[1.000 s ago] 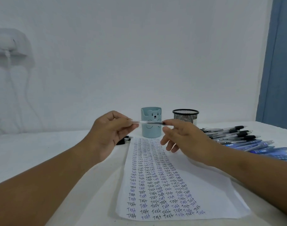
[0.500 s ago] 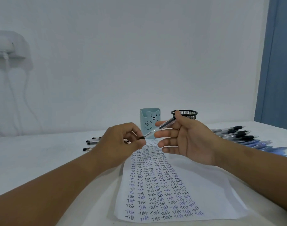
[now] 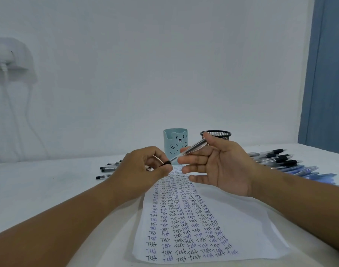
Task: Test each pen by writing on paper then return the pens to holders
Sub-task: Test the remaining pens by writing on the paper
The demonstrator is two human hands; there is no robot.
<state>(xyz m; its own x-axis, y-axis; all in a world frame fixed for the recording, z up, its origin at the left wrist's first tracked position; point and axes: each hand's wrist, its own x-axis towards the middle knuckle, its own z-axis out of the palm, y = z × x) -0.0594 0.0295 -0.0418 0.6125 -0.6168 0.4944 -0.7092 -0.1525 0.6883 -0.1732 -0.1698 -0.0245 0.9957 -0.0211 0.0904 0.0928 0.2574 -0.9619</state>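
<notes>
The right hand is pinching a clear pen by its barrel above the paper, while the left hand is pinching its black cap. Light, stiff and slick, it is probably best gripped mid-barrel. No pens are showing above the bear holder or mesh holder.

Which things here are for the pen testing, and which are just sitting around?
For the job:
clear pen, held by right hand
black cap, pinched by left hand
paper
bear holder
mesh holder
pens on the right
pens on the left

Just there:
wall plug
blue curtain
</notes>
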